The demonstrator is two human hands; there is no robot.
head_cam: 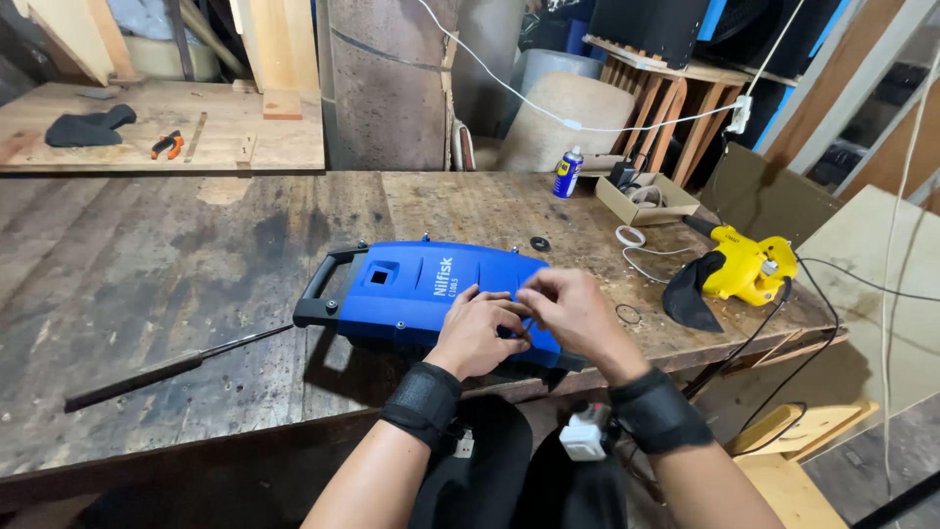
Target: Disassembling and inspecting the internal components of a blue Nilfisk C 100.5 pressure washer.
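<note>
Fingers of both hands meet over the near end of a blue plastic machine housing (431, 289), which lies flat on the wooden workbench (147, 264), likely so its back faces up. The left hand (477, 333) rests curled on the casing; the right hand (573, 312) pinches something too small to identify. Beyond the right hand lie a yellow power tool (749, 266), a cardboard box (646, 199) and a spray can (567, 172). Left of the hands lies a long dark rod (166, 367).
</note>
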